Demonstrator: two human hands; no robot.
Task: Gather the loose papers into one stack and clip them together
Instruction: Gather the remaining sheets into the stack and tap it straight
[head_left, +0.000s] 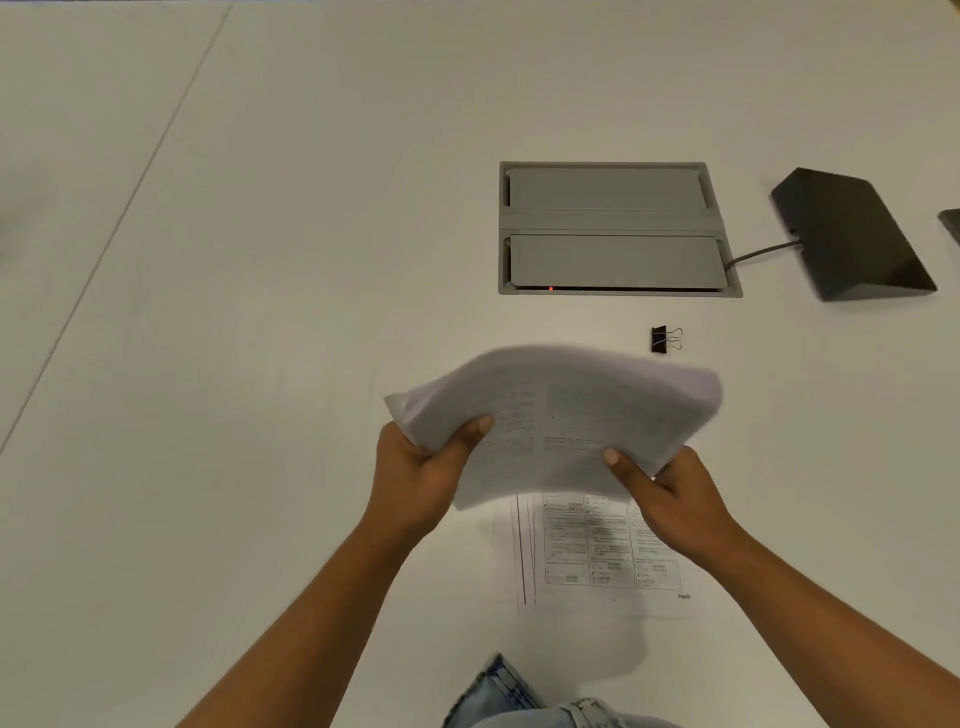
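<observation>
Both hands hold the paper stack (561, 415) in the air above the tabletop (260, 260). Left hand (415, 478) pinches its left edge, thumb on top, other fingers hidden underneath. Right hand (670, 499) does the same on the lower right corner, thumb on the printed face. Both grips closed on the paper.

Stack: thin white sheets, printed text in columns, bowed upward in the middle, far edge motion-blurred. Sheet edges fan out slightly at the left corner, so not squared up.

One printed sheet (597, 561) lies flat on the tabletop directly below the stack, partly covered by it and by the right hand. It shows a boxed table layout and ruled lines down its left margin.

Binder clip (664, 340): black body, wire handles, lying on the tabletop just beyond the stack to the right, apart from it.

Tabletop is matte off-white, smooth, with a thin seam (130, 218) running diagonally on the left. A grey rectangular cable hatch (613, 228) sits flush in the surface, two flat lids, small red light at its near edge. A dark wedge-shaped device (852, 234) sits right of it, cable (758, 250) running into the hatch. Light blue denim (519, 701) at the bottom edge.
</observation>
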